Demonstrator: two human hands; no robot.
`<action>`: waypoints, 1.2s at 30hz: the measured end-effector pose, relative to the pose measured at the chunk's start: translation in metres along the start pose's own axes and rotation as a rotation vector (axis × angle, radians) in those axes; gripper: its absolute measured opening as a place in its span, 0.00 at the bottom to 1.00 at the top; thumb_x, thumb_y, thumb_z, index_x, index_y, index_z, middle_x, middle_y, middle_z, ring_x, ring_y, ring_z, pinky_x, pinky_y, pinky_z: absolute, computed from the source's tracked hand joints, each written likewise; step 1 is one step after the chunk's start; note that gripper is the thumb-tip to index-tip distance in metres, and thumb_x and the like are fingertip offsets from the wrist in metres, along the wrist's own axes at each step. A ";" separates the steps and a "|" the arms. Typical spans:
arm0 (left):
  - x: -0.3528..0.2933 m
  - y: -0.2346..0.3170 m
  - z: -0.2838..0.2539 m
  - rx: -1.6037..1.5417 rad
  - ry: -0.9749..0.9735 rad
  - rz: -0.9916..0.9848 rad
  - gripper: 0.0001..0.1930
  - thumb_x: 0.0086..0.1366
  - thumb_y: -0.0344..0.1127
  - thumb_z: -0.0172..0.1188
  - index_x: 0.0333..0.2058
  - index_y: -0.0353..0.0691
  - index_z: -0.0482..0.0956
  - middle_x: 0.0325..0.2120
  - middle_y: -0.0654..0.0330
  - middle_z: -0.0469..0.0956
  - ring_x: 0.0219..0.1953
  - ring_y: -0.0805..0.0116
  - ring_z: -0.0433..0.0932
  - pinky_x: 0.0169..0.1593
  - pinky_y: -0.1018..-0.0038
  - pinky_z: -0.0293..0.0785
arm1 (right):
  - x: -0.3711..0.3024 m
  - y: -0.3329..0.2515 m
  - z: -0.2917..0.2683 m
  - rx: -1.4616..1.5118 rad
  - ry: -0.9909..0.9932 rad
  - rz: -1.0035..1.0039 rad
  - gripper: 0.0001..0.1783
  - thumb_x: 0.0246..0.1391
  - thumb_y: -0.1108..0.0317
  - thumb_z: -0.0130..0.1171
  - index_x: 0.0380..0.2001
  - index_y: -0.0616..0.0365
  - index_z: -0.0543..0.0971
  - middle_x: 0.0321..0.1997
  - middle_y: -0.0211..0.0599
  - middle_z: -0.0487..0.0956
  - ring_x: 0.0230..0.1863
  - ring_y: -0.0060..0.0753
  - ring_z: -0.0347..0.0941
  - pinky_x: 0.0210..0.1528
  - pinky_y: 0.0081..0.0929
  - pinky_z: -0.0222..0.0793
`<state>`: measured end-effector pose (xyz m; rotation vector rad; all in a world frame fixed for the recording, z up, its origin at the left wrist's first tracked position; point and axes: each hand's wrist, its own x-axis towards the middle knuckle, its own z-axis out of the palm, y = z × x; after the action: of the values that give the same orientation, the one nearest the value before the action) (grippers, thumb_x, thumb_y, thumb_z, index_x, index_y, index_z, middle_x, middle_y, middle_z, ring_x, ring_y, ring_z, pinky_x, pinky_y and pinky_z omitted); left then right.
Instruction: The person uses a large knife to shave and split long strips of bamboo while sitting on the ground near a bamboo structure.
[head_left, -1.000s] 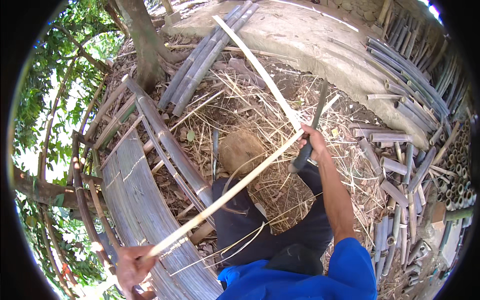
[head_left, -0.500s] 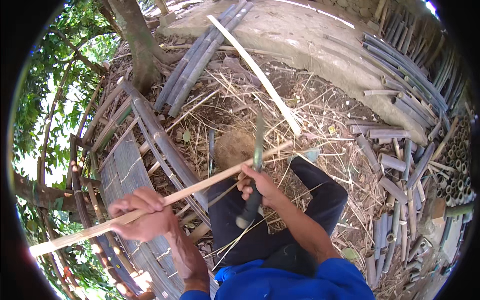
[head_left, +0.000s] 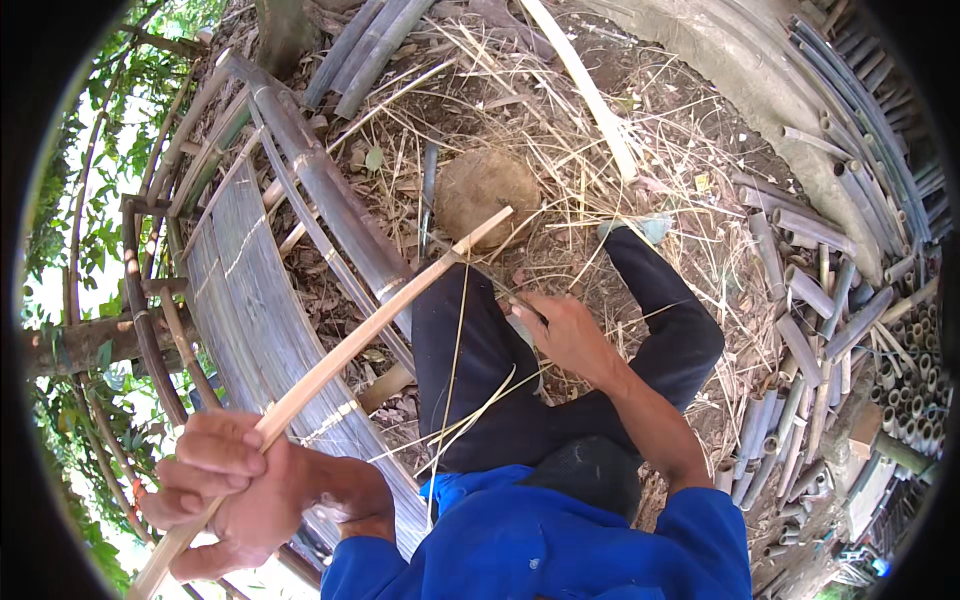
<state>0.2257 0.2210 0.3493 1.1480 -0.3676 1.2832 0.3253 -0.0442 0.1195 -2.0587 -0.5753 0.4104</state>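
The left hand's grip (head_left: 225, 490) curls round the bamboo strip (head_left: 380, 325), which runs through it and slants up past the knee to the round wooden block (head_left: 488, 190). The right hand (head_left: 575, 345) has dropped off the strip to beside the thigh (head_left: 465, 370), fingers closed round a knife (head_left: 520, 302), its blade mostly hidden; the left alone now carries the strip.

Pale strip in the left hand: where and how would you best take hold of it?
Probably by the bare stretch of the pale strip just beyond the left hand, coming from above, with the grip closing across its narrow width. That stretch is slim, looks straight and slants away from the hand with nothing covering it; lower down, the hand wraps it.
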 end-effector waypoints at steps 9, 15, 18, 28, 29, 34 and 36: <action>-0.037 -0.030 0.005 0.202 -0.032 -0.033 0.34 0.71 0.74 0.39 0.28 0.46 0.64 0.14 0.64 0.60 0.12 0.73 0.60 0.20 0.76 0.55 | 0.005 0.003 -0.001 0.054 -0.125 0.011 0.39 0.57 0.68 0.65 0.71 0.55 0.64 0.36 0.53 0.78 0.37 0.62 0.78 0.43 0.50 0.74; -0.057 -0.026 0.009 0.200 -0.034 0.017 0.37 0.69 0.76 0.38 0.25 0.44 0.66 0.13 0.65 0.58 0.12 0.74 0.59 0.19 0.77 0.57 | 0.007 0.019 0.000 -0.170 0.041 -0.048 0.42 0.56 0.71 0.66 0.73 0.55 0.61 0.45 0.55 0.79 0.38 0.58 0.80 0.38 0.47 0.76; -0.061 -0.019 0.013 0.256 -0.063 0.025 0.36 0.69 0.75 0.39 0.25 0.44 0.65 0.13 0.66 0.58 0.13 0.74 0.60 0.21 0.77 0.57 | 0.026 0.021 0.009 -0.084 0.130 -0.126 0.36 0.57 0.69 0.66 0.67 0.62 0.66 0.50 0.60 0.80 0.40 0.59 0.82 0.39 0.48 0.77; -0.069 -0.016 0.011 0.267 -0.111 0.111 0.29 0.74 0.67 0.37 0.27 0.49 0.63 0.16 0.69 0.59 0.13 0.77 0.57 0.18 0.76 0.54 | 0.038 -0.006 0.020 -0.053 0.105 -0.153 0.20 0.57 0.64 0.70 0.46 0.61 0.73 0.30 0.47 0.82 0.30 0.54 0.83 0.30 0.42 0.78; -0.070 -0.021 0.013 0.251 -0.143 0.133 0.30 0.75 0.70 0.33 0.28 0.50 0.63 0.17 0.70 0.60 0.15 0.77 0.57 0.18 0.75 0.55 | 0.039 0.003 0.024 -0.108 0.099 -0.161 0.21 0.57 0.63 0.70 0.46 0.61 0.73 0.30 0.46 0.82 0.30 0.53 0.83 0.29 0.42 0.78; -0.076 -0.020 0.030 0.324 -0.176 0.068 0.29 0.77 0.68 0.29 0.30 0.52 0.64 0.15 0.69 0.59 0.14 0.76 0.58 0.18 0.75 0.56 | 0.045 0.024 0.032 -0.312 -0.044 -0.013 0.21 0.56 0.62 0.71 0.45 0.61 0.74 0.30 0.45 0.82 0.28 0.51 0.83 0.28 0.41 0.78; -0.073 -0.014 0.027 0.343 -0.196 0.053 0.29 0.77 0.67 0.28 0.30 0.52 0.64 0.15 0.69 0.58 0.14 0.76 0.58 0.18 0.75 0.57 | 0.036 0.002 0.029 -0.195 0.006 -0.227 0.20 0.56 0.62 0.71 0.44 0.60 0.74 0.31 0.46 0.82 0.27 0.51 0.82 0.27 0.41 0.78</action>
<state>0.2247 0.1607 0.2981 1.5705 -0.3309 1.3162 0.3416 -0.0045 0.1007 -2.1474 -0.8636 0.2213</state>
